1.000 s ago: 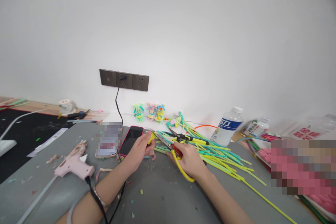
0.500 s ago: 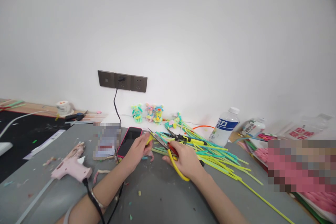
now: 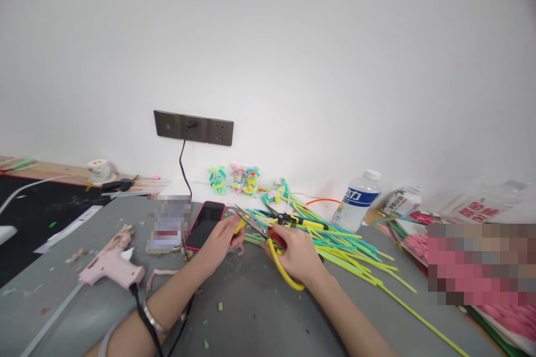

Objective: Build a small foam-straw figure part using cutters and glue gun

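My left hand pinches a short yellow strip between thumb and fingers, over the grey mat. My right hand grips scissors with yellow handles. Their blades point left, toward the yellow strip, and the tips lie right by it. A heap of long yellow, green and blue strips lies just right of my right hand. A second pair of cutters with yellow and black handles rests on that heap.
A pink glue gun lies at the left, its black cord running under my left forearm. A pink-cased phone sits beyond my left hand. A water bottle, small colourful figures and a wall socket stand at the back.
Both hands and the scissors stay together at the same work. The view has shifted slightly, and the scissor blades sit a little closer to the yellow strip.
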Demonstrator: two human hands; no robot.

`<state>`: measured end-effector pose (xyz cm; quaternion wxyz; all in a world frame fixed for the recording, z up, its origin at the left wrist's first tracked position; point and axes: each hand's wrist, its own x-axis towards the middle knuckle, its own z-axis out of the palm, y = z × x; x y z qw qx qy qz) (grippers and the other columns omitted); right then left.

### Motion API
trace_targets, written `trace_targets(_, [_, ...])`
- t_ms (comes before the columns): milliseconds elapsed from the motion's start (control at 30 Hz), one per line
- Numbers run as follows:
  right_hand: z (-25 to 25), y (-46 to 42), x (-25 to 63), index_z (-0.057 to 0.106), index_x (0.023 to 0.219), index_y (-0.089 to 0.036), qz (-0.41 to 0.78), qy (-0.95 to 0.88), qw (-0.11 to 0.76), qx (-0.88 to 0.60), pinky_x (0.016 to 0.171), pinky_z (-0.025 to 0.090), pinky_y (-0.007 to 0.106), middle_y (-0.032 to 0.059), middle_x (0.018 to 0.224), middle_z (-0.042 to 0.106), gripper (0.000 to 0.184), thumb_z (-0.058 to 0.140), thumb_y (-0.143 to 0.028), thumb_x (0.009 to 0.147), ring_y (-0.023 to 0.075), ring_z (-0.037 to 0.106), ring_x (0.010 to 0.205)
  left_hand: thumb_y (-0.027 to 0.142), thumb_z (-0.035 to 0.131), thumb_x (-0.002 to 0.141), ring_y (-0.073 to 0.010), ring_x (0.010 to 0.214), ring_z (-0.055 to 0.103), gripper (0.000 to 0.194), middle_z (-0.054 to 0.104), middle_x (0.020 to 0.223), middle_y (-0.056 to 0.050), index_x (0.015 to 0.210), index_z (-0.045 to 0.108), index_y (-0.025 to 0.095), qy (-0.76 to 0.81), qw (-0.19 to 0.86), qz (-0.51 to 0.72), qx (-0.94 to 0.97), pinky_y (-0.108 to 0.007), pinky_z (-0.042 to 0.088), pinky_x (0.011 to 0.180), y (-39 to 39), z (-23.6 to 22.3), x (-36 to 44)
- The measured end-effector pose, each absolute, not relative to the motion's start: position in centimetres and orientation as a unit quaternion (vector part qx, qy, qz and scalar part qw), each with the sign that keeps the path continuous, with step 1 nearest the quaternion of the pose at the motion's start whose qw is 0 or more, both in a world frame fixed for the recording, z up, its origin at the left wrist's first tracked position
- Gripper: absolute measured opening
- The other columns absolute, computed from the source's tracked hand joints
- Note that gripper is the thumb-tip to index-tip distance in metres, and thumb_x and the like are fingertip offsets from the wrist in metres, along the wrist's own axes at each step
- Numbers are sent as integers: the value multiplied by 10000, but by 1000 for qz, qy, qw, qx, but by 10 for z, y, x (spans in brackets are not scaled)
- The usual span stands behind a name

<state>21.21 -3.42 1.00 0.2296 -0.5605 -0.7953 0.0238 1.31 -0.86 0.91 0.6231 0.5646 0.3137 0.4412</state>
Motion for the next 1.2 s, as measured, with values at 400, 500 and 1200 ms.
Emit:
trace_targets(400, [6, -34, 210, 473, 669, -215, 29, -799, 251, -545, 533, 257, 256, 17, 632, 593, 278, 523, -401, 869, 160, 527, 549, 677, 475, 843, -76, 447, 256, 555, 284, 481, 81, 575, 413, 195, 315, 622, 446, 561, -247, 429, 514, -9, 8, 14])
trace_targets(500, [7, -33, 209, 486, 680, -213, 27, -799, 245, -548, 540, 271, 256, 26, 649, 616, 272, 521, -405, 871, 168, 552, 566, 673, 484, 841, -76, 446, 257, 543, 282, 482, 84, 592, 424, 195, 312, 630, 446, 554, -249, 436, 512, -8, 6, 14])
trace_targets(1200, [15, -71, 309, 570, 817, -204, 43, -509, 183, -840, 566, 418, 320, 117, 792, 699, 384, 546, -587, 794, 289, 669, 724, 700, 479, 830, -67, 421, 286, 563, 362, 462, 72, 636, 471, 172, 338, 597, 471, 555, -210, 293, 443, 2, 4, 10])
